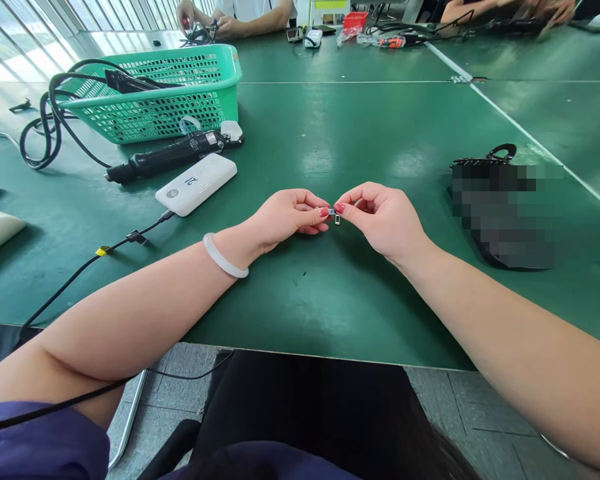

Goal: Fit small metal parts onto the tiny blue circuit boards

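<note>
Over the green table [320, 313], my left hand [286, 217] and my right hand [383, 217] meet with thumbs and forefingers pinched. Between the fingertips is a tiny bluish-grey piece with a small pale rectangular loop [337, 219] at its lower side. Both hands appear to grip it, one from each end. Most of the piece is covered by the fingers, so its kind is not clear. A white bracelet [225, 258] circles my left wrist.
Left of my hands lie a white power bank [197, 184] with a black cable and a black electric screwdriver [167, 157]. Behind them stands a green basket [155, 115] with cables. A pixelated dark object [500, 220] lies right. Other people's hands [229, 28] work across the table.
</note>
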Demonstrator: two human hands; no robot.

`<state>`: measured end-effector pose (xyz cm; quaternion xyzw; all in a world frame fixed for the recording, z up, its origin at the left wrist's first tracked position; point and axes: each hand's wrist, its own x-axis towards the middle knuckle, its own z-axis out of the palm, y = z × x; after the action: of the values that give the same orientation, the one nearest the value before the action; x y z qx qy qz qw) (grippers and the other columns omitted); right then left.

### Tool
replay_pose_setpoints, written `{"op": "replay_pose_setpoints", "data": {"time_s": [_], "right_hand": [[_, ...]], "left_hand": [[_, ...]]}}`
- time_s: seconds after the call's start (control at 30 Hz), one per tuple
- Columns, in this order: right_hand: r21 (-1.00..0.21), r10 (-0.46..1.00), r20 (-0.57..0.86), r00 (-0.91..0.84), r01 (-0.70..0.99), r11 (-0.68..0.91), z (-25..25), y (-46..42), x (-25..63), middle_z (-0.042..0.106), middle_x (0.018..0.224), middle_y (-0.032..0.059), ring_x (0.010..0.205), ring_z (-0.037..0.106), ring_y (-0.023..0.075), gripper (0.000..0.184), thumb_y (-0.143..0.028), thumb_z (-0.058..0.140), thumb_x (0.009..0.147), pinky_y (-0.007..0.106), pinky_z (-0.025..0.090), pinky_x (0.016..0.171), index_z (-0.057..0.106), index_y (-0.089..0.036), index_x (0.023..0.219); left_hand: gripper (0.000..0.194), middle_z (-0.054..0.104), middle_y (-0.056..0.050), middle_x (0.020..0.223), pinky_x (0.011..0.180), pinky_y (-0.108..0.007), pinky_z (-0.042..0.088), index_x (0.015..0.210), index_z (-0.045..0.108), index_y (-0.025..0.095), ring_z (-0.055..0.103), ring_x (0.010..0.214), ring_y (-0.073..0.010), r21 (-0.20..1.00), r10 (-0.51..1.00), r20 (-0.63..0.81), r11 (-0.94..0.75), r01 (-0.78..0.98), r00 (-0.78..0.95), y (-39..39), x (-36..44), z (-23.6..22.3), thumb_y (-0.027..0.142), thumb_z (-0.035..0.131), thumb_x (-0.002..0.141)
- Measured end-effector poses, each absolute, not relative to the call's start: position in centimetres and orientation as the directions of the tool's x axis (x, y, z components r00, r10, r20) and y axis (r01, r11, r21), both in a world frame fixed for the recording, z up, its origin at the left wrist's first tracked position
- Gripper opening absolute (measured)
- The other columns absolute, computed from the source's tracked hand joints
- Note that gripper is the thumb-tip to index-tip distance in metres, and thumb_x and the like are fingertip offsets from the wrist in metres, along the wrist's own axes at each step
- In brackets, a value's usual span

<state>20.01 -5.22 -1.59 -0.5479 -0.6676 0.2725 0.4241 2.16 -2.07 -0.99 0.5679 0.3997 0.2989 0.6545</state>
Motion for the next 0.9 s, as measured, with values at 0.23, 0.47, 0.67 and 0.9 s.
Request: {"op": "replay_pose_setpoints", "data": {"time_s": [0.23, 0.47, 0.67, 0.9], "right_hand": [[-0.645, 0.888, 0.441, -0.128, 0.643, 0.413, -1.17, -5.86, 20.22, 0.063, 0.078, 0.0016, 0.063, 0.05, 0.013, 0.011, -0.029, 0.061, 0.078, 0.03, 0.04, 0.06, 0.068, -0.022, 0.074], [-0.515, 0.818, 0.539, -0.199, 0.691, 0.507, -1.16, -6.12, 20.06, 0.065, 0.08, 0.0027, 0.069, 0.054, 0.0151, 0.014, -0.026, 0.057, 0.081, 0.031, 0.041, 0.062, 0.069, -0.023, 0.074], [-0.615, 0.868, 0.486, -0.103, 0.665, 0.423, -1.81, -5.7, 20.22, 0.062, 0.066, -0.0002, 0.056, 0.049, 0.012, 0.006, -0.025, 0.065, 0.074, 0.029, 0.038, 0.055, 0.07, -0.022, 0.072], [-0.658, 0.888, 0.441, -0.133, 0.624, 0.42, -1.47, -5.72, 20.47, 0.072, 0.083, 0.0018, 0.07, 0.06, 0.0161, 0.015, -0.027, 0.06, 0.08, 0.031, 0.044, 0.062, 0.074, -0.025, 0.085]], "left_hand": [[0.022, 0.069, -0.005, 0.078, 0.074, -0.028, 0.051, 0.087, 0.06, 0.011, 0.066, 0.074, -0.0121, 0.976, 0.852, -0.193, 0.215, 0.01, 0.487, -1.89, 2.1, -1.11, 0.017, 0.073, 0.071], [0.023, 0.068, -0.004, 0.075, 0.074, -0.029, 0.052, 0.088, 0.06, 0.011, 0.067, 0.072, -0.0119, 0.979, 0.855, -0.176, 0.206, -0.008, 0.488, -1.8, 2.04, -1.26, 0.013, 0.073, 0.069], [0.021, 0.068, -0.005, 0.076, 0.076, -0.029, 0.052, 0.088, 0.06, 0.009, 0.067, 0.074, -0.0123, 0.983, 0.858, -0.158, 0.181, 0.0, 0.488, -1.9, 2.23, -1.28, 0.006, 0.071, 0.07], [0.019, 0.069, -0.006, 0.08, 0.076, -0.029, 0.052, 0.092, 0.059, 0.009, 0.067, 0.073, -0.0119, 0.971, 0.869, -0.212, 0.239, -0.004, 0.448, -1.91, 2.16, -1.07, 0.008, 0.067, 0.075]]}}
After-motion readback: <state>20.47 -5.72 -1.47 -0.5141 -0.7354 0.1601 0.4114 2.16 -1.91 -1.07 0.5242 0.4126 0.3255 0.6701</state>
